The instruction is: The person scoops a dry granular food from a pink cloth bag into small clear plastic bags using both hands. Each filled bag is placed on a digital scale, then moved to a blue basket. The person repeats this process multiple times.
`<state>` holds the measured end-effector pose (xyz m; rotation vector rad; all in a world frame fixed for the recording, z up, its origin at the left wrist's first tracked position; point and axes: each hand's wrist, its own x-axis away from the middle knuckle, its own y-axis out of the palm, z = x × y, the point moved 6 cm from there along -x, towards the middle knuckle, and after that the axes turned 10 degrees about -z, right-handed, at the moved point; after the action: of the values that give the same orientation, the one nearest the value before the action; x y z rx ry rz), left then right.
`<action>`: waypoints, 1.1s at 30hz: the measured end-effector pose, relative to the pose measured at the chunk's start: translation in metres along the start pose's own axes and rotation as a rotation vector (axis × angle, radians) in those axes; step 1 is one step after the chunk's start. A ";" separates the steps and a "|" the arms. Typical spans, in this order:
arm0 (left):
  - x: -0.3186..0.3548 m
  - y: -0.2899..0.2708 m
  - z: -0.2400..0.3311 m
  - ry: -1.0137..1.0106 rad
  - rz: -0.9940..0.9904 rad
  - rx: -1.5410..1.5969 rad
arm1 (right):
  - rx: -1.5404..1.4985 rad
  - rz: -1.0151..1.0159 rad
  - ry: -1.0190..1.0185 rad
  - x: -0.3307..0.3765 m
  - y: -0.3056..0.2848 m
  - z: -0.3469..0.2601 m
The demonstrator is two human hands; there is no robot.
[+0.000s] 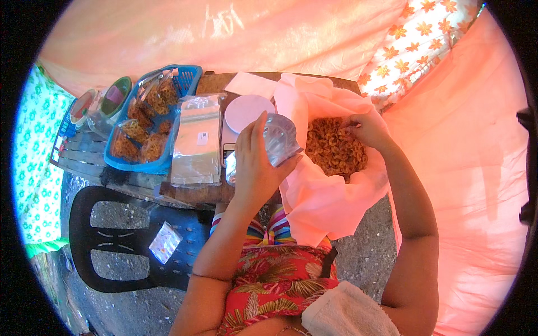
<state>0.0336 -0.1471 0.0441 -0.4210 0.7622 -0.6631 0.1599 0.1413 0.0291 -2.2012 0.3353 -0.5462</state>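
Note:
My left hand (255, 159) is raised over the table's front edge, its fingers and thumb curled round a clear plastic pouch (279, 139). The pouch's mouth is tipped toward the right. Beyond it lies a cloth-lined container holding a heap of brown, curled chips (336, 148); pink cloth (330, 207) drapes over its sides. My right hand (367, 131) is at the heap's right far edge, fingertips pinched together among the chips. How many pieces are between those fingers is too small to tell.
Left of the pouch stands a round white scale plate (246, 112), beside a stack of flat clear bags (197, 140). A blue basket (140, 167) holds several filled bags. Green bowl (116, 96) at far left. A black plastic chair (106, 280) carries a small packet (165, 242). Pink sheets (465, 168) hang around.

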 end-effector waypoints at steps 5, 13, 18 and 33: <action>0.003 -0.001 0.001 -0.005 0.002 -0.024 | -0.134 -0.058 0.067 -0.007 0.001 0.002; 0.008 -0.008 0.002 -0.025 0.018 -0.061 | 0.327 0.019 -0.150 -0.035 0.000 -0.038; 0.010 -0.008 0.003 -0.041 -0.003 -0.047 | 0.403 -0.159 -0.379 -0.067 0.055 -0.067; 0.013 -0.007 -0.001 -0.002 0.028 -0.041 | 0.098 -0.367 -0.061 0.020 -0.020 -0.016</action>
<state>0.0366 -0.1615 0.0410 -0.4478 0.7795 -0.6220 0.1705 0.1350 0.0591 -2.1890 -0.1308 -0.6745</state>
